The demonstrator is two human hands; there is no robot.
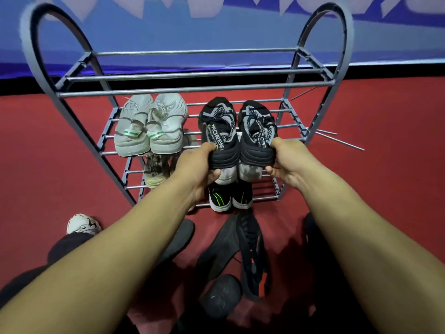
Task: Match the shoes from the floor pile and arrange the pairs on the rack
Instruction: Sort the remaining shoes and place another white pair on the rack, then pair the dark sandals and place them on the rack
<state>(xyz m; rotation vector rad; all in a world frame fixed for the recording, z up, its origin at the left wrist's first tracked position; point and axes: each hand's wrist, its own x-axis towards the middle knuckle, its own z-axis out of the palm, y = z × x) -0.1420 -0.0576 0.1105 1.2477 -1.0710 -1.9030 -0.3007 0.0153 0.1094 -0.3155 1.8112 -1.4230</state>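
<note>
Knit-topped black shoes (237, 131) are held by their stiffer heels over the rack's (192, 88) middle shelf, right end, left hand (197, 165) and right hand (289, 162) fingers clamped; light, soft uppers likely.

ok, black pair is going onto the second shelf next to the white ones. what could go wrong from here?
1. The rack shelves are spaced bars; a heel of the black pair might drop between them.
2. Each hand, left and right, pinches only a heel, so a shoe might slip.
3. Sliding left could nudge the white pair.
</note>
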